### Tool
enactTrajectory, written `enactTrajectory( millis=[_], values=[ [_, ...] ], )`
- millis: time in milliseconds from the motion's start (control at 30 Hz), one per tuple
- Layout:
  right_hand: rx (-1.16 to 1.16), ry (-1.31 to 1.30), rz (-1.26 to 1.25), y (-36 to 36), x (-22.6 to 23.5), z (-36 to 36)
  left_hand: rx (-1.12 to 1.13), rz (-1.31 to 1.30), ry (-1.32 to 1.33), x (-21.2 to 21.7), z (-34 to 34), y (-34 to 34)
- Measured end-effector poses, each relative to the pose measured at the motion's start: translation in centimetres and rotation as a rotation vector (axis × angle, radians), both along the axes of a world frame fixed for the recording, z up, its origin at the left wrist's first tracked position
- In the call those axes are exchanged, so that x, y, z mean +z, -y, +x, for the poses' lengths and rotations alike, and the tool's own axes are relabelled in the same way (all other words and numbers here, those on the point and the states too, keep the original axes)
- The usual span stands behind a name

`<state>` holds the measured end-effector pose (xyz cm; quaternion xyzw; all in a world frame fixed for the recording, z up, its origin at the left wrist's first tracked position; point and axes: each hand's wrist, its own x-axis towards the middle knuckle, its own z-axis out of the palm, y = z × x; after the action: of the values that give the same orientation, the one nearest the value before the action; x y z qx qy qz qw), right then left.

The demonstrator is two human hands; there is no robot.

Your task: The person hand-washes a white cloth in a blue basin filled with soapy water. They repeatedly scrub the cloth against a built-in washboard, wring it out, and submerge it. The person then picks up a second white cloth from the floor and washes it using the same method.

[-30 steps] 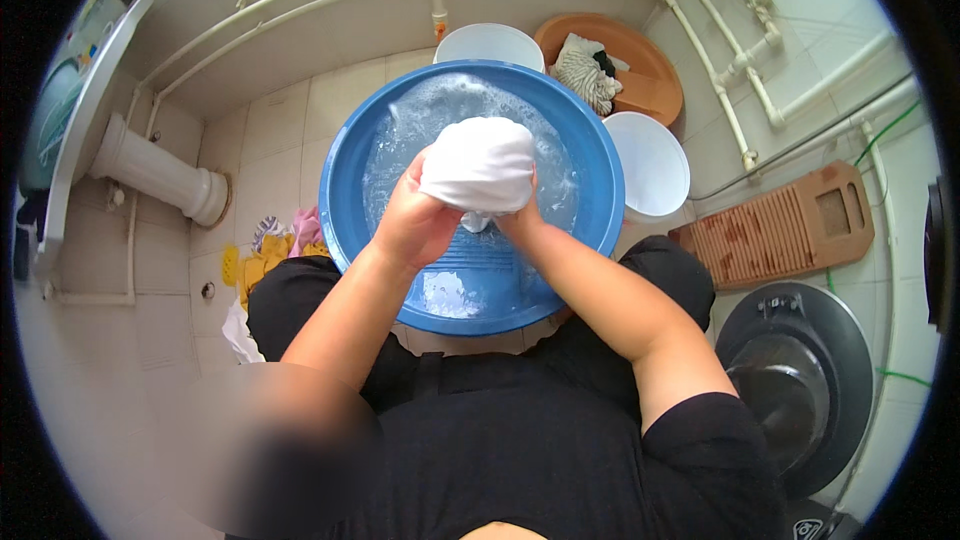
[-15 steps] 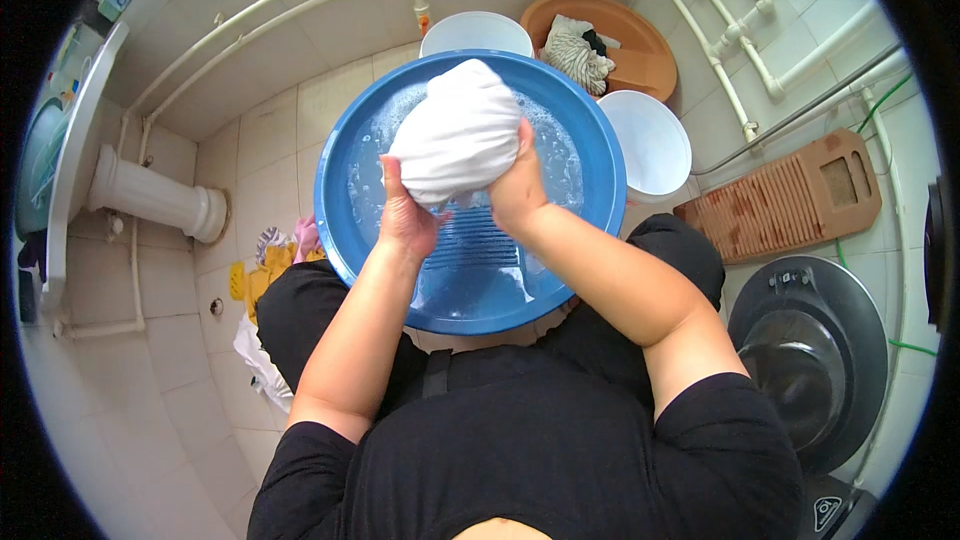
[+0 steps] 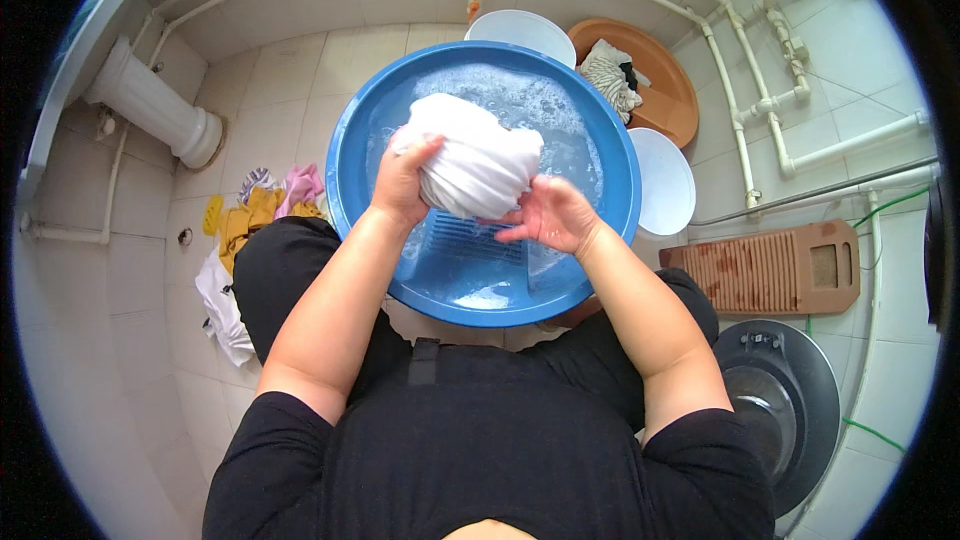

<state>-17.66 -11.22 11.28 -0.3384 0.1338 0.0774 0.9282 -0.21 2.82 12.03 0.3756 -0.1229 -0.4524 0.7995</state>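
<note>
Over a blue tub point(image 3: 490, 316), your left hand point(image 3: 403, 185) clamps its grip on a bunched white cloth point(image 3: 470, 165) while your right hand point(image 3: 555, 217) spreads its fingers beside it. Foamy water point(image 3: 565, 120) separates bundle from far rim; a brown basin point(image 3: 677, 105) stands beyond, and pale floor tiles point(image 3: 275, 80) stretch left.

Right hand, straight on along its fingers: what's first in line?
Likely the white cloth: its lower right side is right by the right hand's fingertips. Depth is unclear, though; if the hand sits lower, it might slip under the cloth, above the blue tub.
</note>
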Motion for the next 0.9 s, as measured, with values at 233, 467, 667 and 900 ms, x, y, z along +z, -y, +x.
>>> enactTrajectory(
  millis=[233,467,667,900],
  values=[
    [-0.329,-0.068,0.044,-0.9,1.1,2.1,-0.05,0.054,0.453,-0.2,-3.4,0.0],
    [-0.808,-0.038,-0.318,-3.0,0.8,3.6,0.064,0.058,-0.115,-0.1,-4.0,1.0],
    [-0.776,0.068,-1.29,-2.6,0.4,3.6,-0.091,-0.022,-0.374,-4.2,-2.6,1.4],
    [-0.647,0.271,-1.687,-3.2,0.9,3.2,-0.279,0.067,-0.575,-4.5,-2.6,1.0]
  ],
)
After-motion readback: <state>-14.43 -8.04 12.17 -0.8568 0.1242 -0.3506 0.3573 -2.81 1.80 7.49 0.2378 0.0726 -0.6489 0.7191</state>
